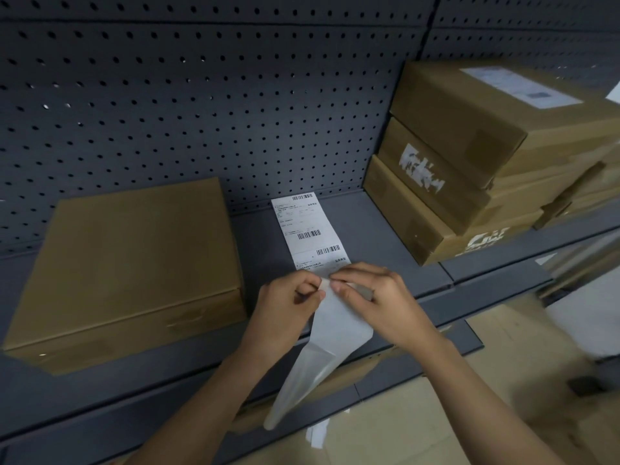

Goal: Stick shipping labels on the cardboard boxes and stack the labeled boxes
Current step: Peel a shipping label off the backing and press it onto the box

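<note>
**Label strip pinched at its near end on a dark shelf**

The label strip (310,229) lies flat on the dark grey shelf (385,226), running straight away from both hands, with 3 barcodes showing along its printed face. Its near end sits between the 2 hands. The left hand (288,303) is closed in a pinch on that end, thumb and forefinger meeting at the paper's edge. The right hand (375,297) is also closed on the strip, fingertips pressed on it just beside the left thumb. From the pinch a translucent backing sheet (322,360) hangs toward the person, past the shelf's front lip, curling to a narrow tip.

The shelf is metal, and behind it, beyond the far end of the strip, rises a grey pegboard wall (167,112) full of small holes. A lower shelf (436,364) juts out under the forearms, with a pale floor (419,431) below it.

Left of the left hand, a flat cardboard box (134,260) rests on the shelf, its top bare. Beyond and right of the right hand stands a stack of 3 boxes (469,169), all shut; the top box (496,109) carries a white label (516,85), and torn white residue marks 2 side faces lower down. What the boxes contain cannot be seen.
</note>
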Demonstrator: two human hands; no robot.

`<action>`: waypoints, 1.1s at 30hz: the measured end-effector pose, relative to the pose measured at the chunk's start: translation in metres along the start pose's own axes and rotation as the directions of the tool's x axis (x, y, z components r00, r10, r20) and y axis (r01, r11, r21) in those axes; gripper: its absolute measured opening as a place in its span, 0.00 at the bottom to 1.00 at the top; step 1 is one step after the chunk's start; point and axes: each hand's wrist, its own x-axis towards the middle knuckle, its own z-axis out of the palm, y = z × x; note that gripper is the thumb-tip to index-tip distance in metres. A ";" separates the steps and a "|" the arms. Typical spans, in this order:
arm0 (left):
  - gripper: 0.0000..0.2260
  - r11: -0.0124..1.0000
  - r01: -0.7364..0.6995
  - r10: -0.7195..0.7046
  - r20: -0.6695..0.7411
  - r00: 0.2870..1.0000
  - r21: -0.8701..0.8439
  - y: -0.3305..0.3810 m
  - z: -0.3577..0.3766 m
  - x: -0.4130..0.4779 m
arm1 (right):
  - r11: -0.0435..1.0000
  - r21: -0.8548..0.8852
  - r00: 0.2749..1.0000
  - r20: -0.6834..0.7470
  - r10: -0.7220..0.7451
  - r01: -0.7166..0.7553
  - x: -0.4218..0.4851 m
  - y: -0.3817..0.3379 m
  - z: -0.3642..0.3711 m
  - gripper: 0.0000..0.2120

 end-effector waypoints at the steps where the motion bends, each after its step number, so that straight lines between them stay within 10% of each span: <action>1: 0.04 1.000 -0.013 0.013 0.005 1.000 0.003 0.000 -0.001 0.000 | 1.000 -0.021 1.000 -0.016 -0.016 0.016 0.001 -0.001 0.000 0.09; 33: 0.06 0.994 0.010 -0.020 0.093 0.995 0.112 -0.006 -0.007 0.005 | 0.946 0.093 0.910 -0.258 0.325 -0.311 0.040 -0.015 -0.016 0.08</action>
